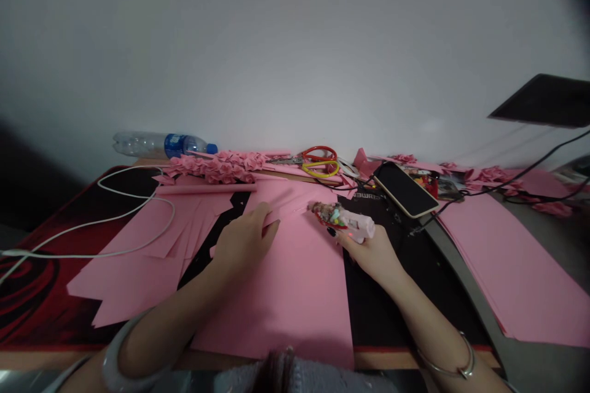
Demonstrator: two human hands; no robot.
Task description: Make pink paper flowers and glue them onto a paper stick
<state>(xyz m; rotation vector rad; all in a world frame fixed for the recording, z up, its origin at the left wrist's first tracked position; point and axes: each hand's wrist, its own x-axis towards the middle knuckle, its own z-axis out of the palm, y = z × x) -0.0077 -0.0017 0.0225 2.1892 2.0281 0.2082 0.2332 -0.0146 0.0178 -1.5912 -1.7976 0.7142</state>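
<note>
At the middle of the tabletop (391,360): a large pink sheet (299,295) is laid over a black mat (410,301), its near end reaching to the near edge.
Left hand (244,236): a pink roll (286,207) is gripped above the sheet, the fingers clamped around it; the fingertips are partly hidden.
Right hand (375,252): a decorated glue gun (345,221) is held, the fingers wrapped about its body, and its tip is pointed at the roll; whether the two are touching cannot be told.
Left side: loose pink sheets (138,258) are spread there, and a white cable (124,256) is looped across them.
Far edge, left: a clear bottle (157,144) with a blue cap is laid on its side, behind bunched pink paper flowers (221,166).
Far edge, middle: red-handled scissors (319,148) are set down just beside a yellow handle (320,174).
Toward the far right corner: a phone (408,189) is placed screen up.
Right side: further pink sheets are stacked (516,270) beyond the mat's curved edge.
</note>
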